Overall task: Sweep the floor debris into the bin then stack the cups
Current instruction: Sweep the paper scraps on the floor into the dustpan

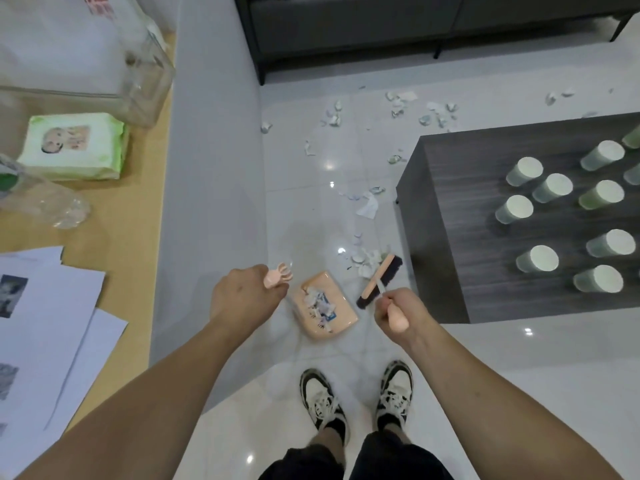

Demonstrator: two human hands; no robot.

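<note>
My left hand (242,299) grips the pink top of the dustpan's handle. The pink dustpan (341,320) rests on the white floor below it with paper scraps inside. My right hand (398,311) grips the pink handle of a broom, and the broom's head (381,280), with dark bristles, touches the floor just right of the pan beside a small pile of scraps (363,259). More paper debris (398,109) is scattered farther up the floor. Several paper cups (538,259) stand upside down and apart on the dark low table (450,220) at the right.
A wooden desk (138,209) at the left carries papers, a wet-wipe pack (74,145) and clear plastic containers. A grey sofa (346,26) stands at the top. My two shoes (360,396) are on the floor just below the dustpan. No bin is in view.
</note>
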